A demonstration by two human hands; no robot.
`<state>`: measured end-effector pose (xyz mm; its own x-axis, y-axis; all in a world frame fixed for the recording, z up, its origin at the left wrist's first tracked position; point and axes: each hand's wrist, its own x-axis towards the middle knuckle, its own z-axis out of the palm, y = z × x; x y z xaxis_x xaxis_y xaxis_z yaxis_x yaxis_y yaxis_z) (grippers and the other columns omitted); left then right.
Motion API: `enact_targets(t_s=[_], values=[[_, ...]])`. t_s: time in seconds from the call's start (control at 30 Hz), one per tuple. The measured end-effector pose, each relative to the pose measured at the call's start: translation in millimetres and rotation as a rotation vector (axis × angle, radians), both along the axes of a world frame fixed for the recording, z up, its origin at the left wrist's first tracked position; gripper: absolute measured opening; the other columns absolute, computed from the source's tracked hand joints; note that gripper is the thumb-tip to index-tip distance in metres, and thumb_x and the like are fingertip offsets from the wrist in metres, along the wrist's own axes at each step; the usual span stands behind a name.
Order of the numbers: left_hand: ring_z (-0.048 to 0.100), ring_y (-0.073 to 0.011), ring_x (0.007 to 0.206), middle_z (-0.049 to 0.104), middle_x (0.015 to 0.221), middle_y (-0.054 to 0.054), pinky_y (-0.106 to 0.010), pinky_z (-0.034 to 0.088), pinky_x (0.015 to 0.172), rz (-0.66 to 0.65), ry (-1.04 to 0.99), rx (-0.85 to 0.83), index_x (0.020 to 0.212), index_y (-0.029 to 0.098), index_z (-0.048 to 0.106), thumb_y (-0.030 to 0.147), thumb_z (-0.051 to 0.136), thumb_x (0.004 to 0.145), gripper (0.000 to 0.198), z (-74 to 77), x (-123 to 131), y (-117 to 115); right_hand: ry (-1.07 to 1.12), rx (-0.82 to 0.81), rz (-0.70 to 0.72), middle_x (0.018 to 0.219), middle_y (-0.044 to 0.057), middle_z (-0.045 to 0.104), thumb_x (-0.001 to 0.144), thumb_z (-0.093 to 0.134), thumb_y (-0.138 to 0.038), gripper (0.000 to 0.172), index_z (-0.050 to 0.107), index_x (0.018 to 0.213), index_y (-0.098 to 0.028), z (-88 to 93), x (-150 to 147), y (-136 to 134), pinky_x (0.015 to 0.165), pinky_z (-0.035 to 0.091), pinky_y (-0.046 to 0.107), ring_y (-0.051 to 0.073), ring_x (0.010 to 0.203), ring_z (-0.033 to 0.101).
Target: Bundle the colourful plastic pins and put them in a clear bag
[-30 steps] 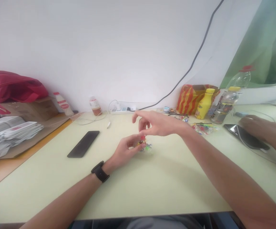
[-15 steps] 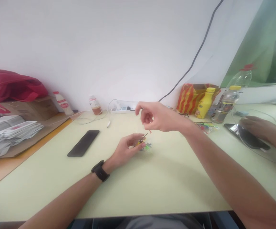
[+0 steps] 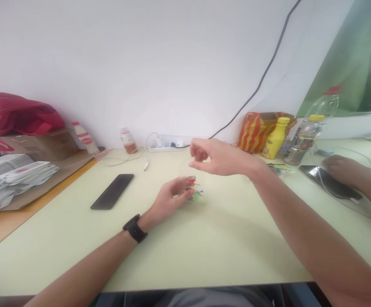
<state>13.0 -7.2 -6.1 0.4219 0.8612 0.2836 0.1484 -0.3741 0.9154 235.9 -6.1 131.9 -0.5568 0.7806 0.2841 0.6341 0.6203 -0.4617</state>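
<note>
My left hand [image 3: 170, 197], with a black watch on the wrist, has its thumb and fingers closed around a small clear container or bundle of colourful plastic pieces [image 3: 198, 196]. Green and dark bits show at its right side. At the top, by my fingertips, is a small red piece [image 3: 191, 182]. Its exact shape is too blurred to make out. Just above hovers my right hand [image 3: 219, 157], fingers curled and thumb apart from them, with nothing visible between. It does not touch the pieces.
A black phone [image 3: 112, 192] lies left of my hands. Behind are a power strip [image 3: 166, 147], a drink bottle [image 3: 128, 141] and a striped bag [image 3: 252, 132]. A yellow bottle [image 3: 275, 138] and more colourful pieces [image 3: 279, 169] are at right. Another person's hand [image 3: 345, 170] rests on a phone.
The small reddish piece that hung from my right fingertips is out of that hand. Red now shows at the top of the pieces by my left fingers. My right hand has shifted slightly right, its thumb parting.
</note>
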Motion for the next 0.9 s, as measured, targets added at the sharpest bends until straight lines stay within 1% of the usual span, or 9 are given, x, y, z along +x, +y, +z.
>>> enact_targets(t_s=[0.13,0.23,0.3,0.37,0.5,0.57,0.67,0.8,0.9], values=[[0.075,-0.0283,0.101,0.075,0.125,-0.013,-0.044,0.062,0.087,-0.003,0.020,0.017,0.129,0.019,0.068,0.039,0.072,0.092,0.042,0.4,0,0,-0.067,-0.112,0.095,0.102,0.005,0.074,0.090,0.064,-0.039,0.022,0.056,0.102,-0.023,1.1,-2,-5,0.065,0.044,0.028,0.020,0.086,0.067],[0.074,-0.0286,0.101,0.075,0.122,-0.013,-0.044,0.062,0.086,-0.008,0.042,0.037,0.128,0.019,0.068,0.039,0.070,0.094,0.040,3.4,1,-1,-0.122,-0.085,0.079,0.104,0.007,0.073,0.089,0.066,-0.043,0.024,0.062,0.097,-0.022,0.1,-4,-6,0.062,0.042,0.028,0.020,0.084,0.065],[0.074,-0.0281,0.099,0.076,0.120,-0.013,-0.043,0.061,0.085,-0.013,0.058,0.055,0.128,0.019,0.067,0.039,0.069,0.094,0.040,5.5,1,-3,-0.176,-0.064,0.054,0.101,0.008,0.072,0.088,0.067,-0.044,0.023,0.066,0.091,-0.021,-1.5,-4,-5,0.059,0.038,0.028,0.020,0.080,0.063],[0.074,-0.0271,0.097,0.077,0.117,-0.012,-0.043,0.061,0.084,-0.016,0.066,0.069,0.129,0.020,0.067,0.039,0.069,0.094,0.040,6.7,2,-4,-0.216,-0.073,0.060,0.099,0.007,0.072,0.086,0.069,-0.041,0.020,0.069,0.089,-0.021,-3.4,-4,-3,0.057,0.036,0.028,0.020,0.077,0.062],[0.073,-0.0251,0.092,0.077,0.114,-0.011,-0.041,0.061,0.083,-0.005,0.072,0.085,0.124,0.020,0.068,0.040,0.070,0.093,0.037,6.6,1,-5,-0.230,-0.106,0.161,0.102,0.005,0.073,0.086,0.068,-0.031,0.016,0.076,0.098,-0.024,-6.4,-4,-2,0.058,0.036,0.027,0.018,0.077,0.062],[0.073,-0.0241,0.090,0.077,0.111,-0.010,-0.039,0.060,0.082,-0.011,0.074,0.094,0.117,0.019,0.070,0.040,0.070,0.093,0.031,6.5,1,-5,-0.260,-0.129,0.194,0.102,0.004,0.073,0.086,0.066,-0.028,0.016,0.077,0.098,-0.025,-7.3,-5,-3,0.056,0.035,0.027,0.016,0.073,0.062],[0.072,-0.0230,0.088,0.077,0.106,-0.009,-0.036,0.059,0.079,-0.031,0.070,0.095,0.109,0.018,0.071,0.039,0.070,0.094,0.026,7.2,2,-5,-0.305,-0.148,0.198,0.100,0.004,0.072,0.084,0.066,-0.026,0.015,0.077,0.094,-0.024,-8.5,-7,-3,0.053,0.034,0.027,0.016,0.070,0.061],[0.073,-0.0230,0.088,0.077,0.105,-0.009,-0.034,0.058,0.076,-0.049,0.069,0.096,0.107,0.018,0.071,0.039,0.069,0.094,0.025,8.6,3,-7,-0.300,-0.152,0.226,0.104,0.006,0.072,0.081,0.070,-0.030,0.013,0.076,0.090,-0.023,-9.7,-6,-1,0.052,0.035,0.026,0.017,0.076,0.063],[0.074,-0.0242,0.091,0.078,0.107,-0.009,-0.035,0.058,0.077,-0.050,0.068,0.098,0.109,0.019,0.071,0.041,0.069,0.094,0.026,9.3,4,-7,-0.300,-0.168,0.220,0.106,0.006,0.072,0.082,0.069,-0.031,0.013,0.075,0.090,-0.022,-9.7,-5,0,0.054,0.037,0.027,0.019,0.078,0.063]])
